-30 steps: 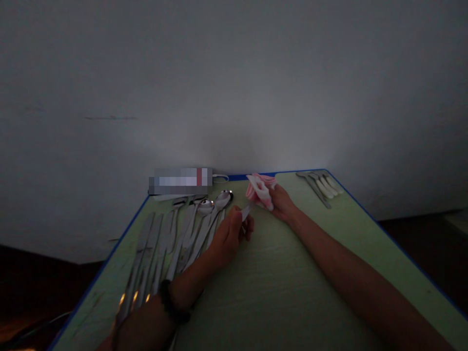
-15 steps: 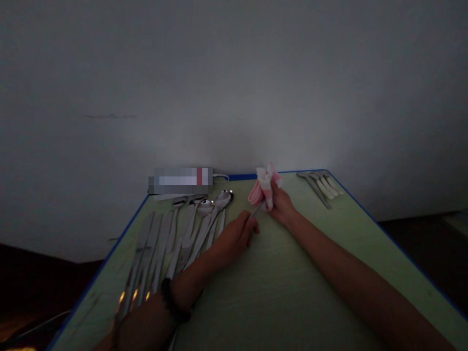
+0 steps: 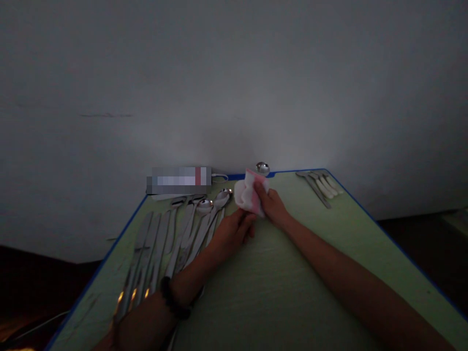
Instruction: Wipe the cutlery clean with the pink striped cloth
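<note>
Above the middle of the table, my right hand is closed around a folded pink and white cloth. The bowl of a spoon sticks out past the far side of the cloth, while its handle is hidden by the cloth and my fingers. My left hand, a dark bracelet on its wrist, grips the handle end of that spoon just below the cloth. Left of my left hand lie several loose spoons, and beyond them a row of table knives.
At the far right of the green table lie several small utensils, some with pale handles. A blurred-out box with a white cable stands at the far left edge. A grey wall rises behind the table.
The cloth has slid down toward my left hand and lies flatter, so the spoon's bowl now shows. My right hand has moved slightly left and nearer; my left hand has shifted slightly left.
</note>
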`<state>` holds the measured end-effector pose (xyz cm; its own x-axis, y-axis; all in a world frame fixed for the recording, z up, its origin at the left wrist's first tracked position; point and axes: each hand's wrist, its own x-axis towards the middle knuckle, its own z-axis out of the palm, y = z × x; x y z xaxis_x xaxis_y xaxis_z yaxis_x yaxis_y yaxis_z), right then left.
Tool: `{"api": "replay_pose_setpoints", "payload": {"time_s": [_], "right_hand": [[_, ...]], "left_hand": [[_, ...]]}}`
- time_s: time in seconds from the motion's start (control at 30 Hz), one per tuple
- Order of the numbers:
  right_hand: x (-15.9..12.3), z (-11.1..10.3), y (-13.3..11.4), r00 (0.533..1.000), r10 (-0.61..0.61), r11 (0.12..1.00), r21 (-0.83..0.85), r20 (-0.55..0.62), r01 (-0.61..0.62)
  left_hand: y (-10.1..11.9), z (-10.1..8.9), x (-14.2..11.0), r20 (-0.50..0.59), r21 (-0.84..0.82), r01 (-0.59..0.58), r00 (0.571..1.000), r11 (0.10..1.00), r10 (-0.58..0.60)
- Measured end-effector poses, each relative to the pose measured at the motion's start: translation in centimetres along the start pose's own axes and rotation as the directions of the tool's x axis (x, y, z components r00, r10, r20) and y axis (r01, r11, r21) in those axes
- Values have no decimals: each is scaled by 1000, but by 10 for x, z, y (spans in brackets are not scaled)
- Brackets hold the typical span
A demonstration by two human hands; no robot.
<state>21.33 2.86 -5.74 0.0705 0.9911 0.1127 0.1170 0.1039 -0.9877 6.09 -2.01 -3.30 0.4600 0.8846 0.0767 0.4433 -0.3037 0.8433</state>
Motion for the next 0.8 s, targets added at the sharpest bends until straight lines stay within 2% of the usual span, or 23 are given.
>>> {"api": "replay_pose_setpoints", "payload": {"time_s": [0.07, 0.13, 0.2, 0.23, 0.33, 0.4, 0.53, 0.63, 0.8], "right_hand": [[4, 1, 2, 998, 59, 995, 76, -24, -58], [7, 2, 3, 993, 116, 961, 252, -3, -112], [8, 1, 3, 993, 82, 912, 394, 85, -109], [7, 0, 2, 988, 36, 905, 414, 151, -96], [3, -5, -4, 941, -65, 952, 303, 333, -41], [0, -7, -9, 927, -59, 979, 203, 370, -18], [-1, -6, -9, 952, -37, 994, 108, 305, 4], [0, -3, -4, 968, -38, 990, 143, 250, 2], [2, 1, 3, 997, -2, 974, 227, 77, -16]], "left_hand": [[0, 0, 0, 1, 1, 6, 1000, 1000, -6], [0, 0, 0, -14, -4, 14, 1000, 1000, -14], [-1, 1, 1, -37, -23, 24, 999, 999, -24], [-2, 1, 1, -44, -34, 30, 999, 999, -31], [-3, 1, 1, -58, -35, 56, 997, 998, -58], [-2, 0, 1, -69, -10, 64, 996, 998, -65], [-3, -1, 1, -87, 9, 51, 995, 999, -50], [-4, -3, 2, -84, -1, 37, 996, 999, -37], [-3, -4, 2, -84, 12, -7, 996, 1000, 8]]}}
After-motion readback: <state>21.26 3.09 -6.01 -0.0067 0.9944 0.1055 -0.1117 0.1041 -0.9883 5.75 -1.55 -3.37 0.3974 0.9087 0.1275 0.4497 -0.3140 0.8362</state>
